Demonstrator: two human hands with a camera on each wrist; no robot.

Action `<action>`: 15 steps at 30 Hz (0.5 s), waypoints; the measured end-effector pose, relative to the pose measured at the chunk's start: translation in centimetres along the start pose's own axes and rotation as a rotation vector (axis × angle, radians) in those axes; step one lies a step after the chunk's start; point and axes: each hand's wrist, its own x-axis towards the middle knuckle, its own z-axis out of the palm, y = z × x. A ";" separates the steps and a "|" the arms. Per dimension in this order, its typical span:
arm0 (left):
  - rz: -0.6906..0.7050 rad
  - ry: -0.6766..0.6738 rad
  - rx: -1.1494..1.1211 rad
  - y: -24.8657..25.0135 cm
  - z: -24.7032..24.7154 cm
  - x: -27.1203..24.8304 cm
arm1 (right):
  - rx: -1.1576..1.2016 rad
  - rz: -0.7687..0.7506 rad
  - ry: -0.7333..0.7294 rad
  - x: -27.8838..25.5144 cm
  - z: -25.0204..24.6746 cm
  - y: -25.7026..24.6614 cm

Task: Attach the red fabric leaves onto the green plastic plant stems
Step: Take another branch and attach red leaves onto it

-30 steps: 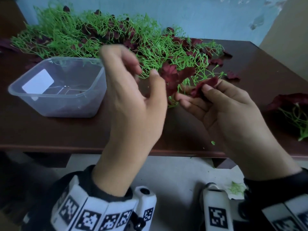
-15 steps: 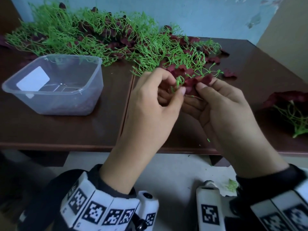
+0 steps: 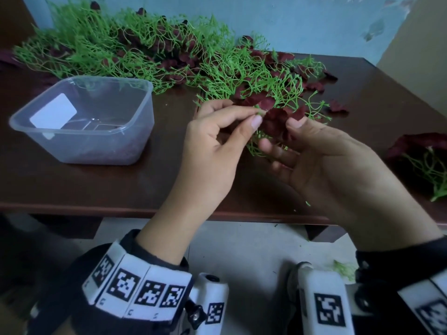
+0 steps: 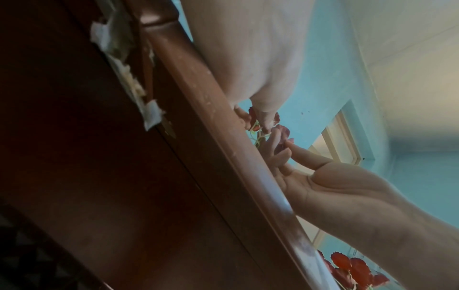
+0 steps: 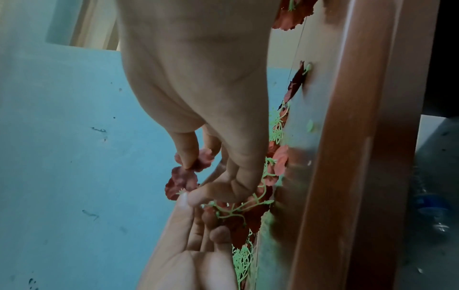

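Green plastic stem [image 3: 260, 111] is pinched at its tip between the thumb and forefinger of your left hand [image 3: 212, 151], fingers curled together on it. Your right hand [image 3: 321, 160] sits just beside the left, thumb pressing a red fabric leaf [image 3: 275, 120] against the fingers beneath it, so that hand is clamped on the leaf. Leaf and stem tip meet between the two thumbs, above the counter [image 3: 121, 189] surface.

From the right wrist view, your right hand [image 5: 198, 98] shows its thumb set on a red fabric leaf [image 5: 182, 180], with a green plastic stem [image 5: 233, 212] running under the fingers of your left hand [image 5: 196, 255]. From the left wrist view, both hands meet at the counter [image 4: 223, 137] edge; your right hand [image 4: 335, 192] lies palm open toward the camera with fingertips at the leaf.

Beyond both hands lies the heap of stems and leaves [image 3: 169, 56], spread along the far side of the counter. Left of your left hand stands a clear plastic tub [image 3: 135, 131]. Right of your right hand, well apart, lies a finished sprig [image 3: 420, 151].
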 end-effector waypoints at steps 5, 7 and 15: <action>0.024 0.031 0.007 -0.2 -0.1 -0.1 | -0.040 -0.002 -0.017 0.2 -0.1 0.2; 0.043 0.025 0.032 -0.2 0.0 -0.1 | -0.037 -0.008 -0.019 0.3 -0.2 0.3; -0.009 -0.079 -0.030 0.2 -0.4 0.0 | 0.018 -0.052 0.038 0.4 -0.3 -0.1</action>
